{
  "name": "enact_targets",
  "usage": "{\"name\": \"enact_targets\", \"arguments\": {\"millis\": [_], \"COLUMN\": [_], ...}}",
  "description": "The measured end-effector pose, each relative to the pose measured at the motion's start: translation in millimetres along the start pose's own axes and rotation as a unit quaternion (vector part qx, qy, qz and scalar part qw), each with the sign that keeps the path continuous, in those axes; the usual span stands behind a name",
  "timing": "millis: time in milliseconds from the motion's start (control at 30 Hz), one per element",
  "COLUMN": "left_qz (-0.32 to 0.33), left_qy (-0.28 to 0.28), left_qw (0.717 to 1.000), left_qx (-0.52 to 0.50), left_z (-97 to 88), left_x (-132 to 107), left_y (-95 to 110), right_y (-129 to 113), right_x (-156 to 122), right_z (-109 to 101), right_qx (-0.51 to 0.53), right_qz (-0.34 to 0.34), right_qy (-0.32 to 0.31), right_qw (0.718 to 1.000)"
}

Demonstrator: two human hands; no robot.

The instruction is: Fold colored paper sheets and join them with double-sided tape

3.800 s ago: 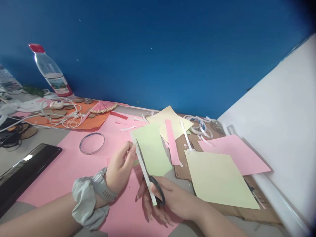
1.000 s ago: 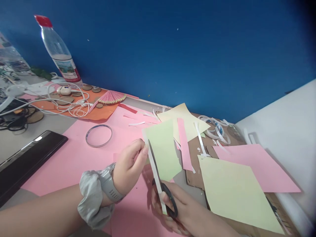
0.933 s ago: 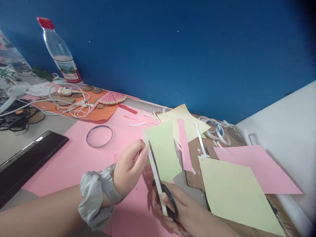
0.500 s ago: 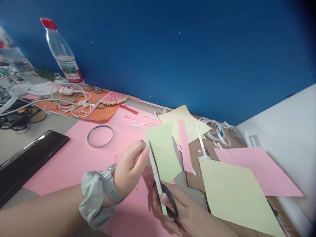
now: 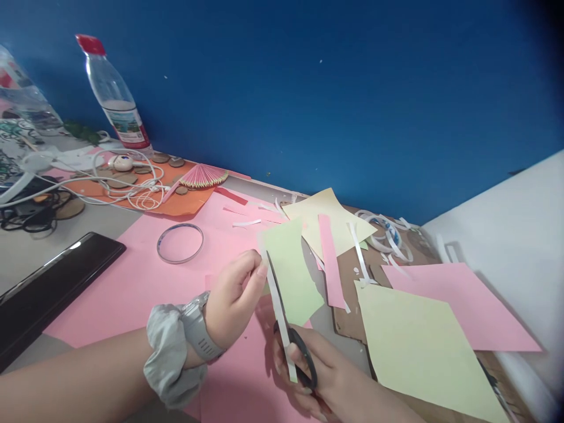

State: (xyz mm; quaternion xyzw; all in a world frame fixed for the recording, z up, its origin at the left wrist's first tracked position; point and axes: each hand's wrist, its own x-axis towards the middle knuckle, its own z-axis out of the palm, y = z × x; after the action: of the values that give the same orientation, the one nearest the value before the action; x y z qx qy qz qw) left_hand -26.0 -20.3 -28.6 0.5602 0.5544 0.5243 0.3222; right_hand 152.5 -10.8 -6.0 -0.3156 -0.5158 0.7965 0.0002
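Note:
My left hand (image 5: 231, 299), with a grey watch and a grey scrunchie on the wrist, pinches the near left edge of a light green paper sheet (image 5: 291, 271) held above the table. My right hand (image 5: 324, 376) has its fingers through the black handles of a pair of scissors (image 5: 288, 332). The blades run up along the left edge of the green sheet. A narrow cut strip (image 5: 280, 320) hangs from that edge, over the scissors.
A big pink sheet (image 5: 145, 276) covers the table, with a thin ring (image 5: 180, 242) on it. Green (image 5: 418, 346), pink (image 5: 458, 305) and yellow (image 5: 328, 220) sheets and paper strips lie to the right on cardboard. Far left stand a bottle (image 5: 115, 100), white cables and a black slab (image 5: 48, 288).
Both hands keep their hold. The scissors have crept further up the green sheet's edge and the cut strip has lengthened; the view has shifted slightly.

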Motion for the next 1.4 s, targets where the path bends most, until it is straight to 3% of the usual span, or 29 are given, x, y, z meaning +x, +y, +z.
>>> {"name": "enact_targets", "arguments": {"millis": [467, 567, 800, 1400], "left_qz": [-0.010, 0.018, 0.044, 0.074], "left_qy": [-0.003, 0.031, 0.117, 0.103], "left_qw": [0.998, 0.996, 0.992, 0.992], "left_qx": [-0.063, -0.077, 0.003, 0.019], "left_z": [-0.3, -1.4, -5.5, -6.6], "left_x": [-1.1, 1.1, 10.1, 10.9], "left_y": [0.1, 1.4, 0.5, 0.4], "right_y": [4.8, 6.9, 4.6, 5.9], "right_x": [0.5, 0.6, -1.0, -2.6], "right_z": [-0.7, 0.4, 1.8, -1.2], "right_qx": [0.017, 0.009, -0.021, 0.025], "right_qz": [-0.008, -0.012, 0.000, 0.033], "right_qy": [0.002, 0.016, 0.014, 0.019], "right_qw": [1.000, 1.000, 1.000, 0.999]}}
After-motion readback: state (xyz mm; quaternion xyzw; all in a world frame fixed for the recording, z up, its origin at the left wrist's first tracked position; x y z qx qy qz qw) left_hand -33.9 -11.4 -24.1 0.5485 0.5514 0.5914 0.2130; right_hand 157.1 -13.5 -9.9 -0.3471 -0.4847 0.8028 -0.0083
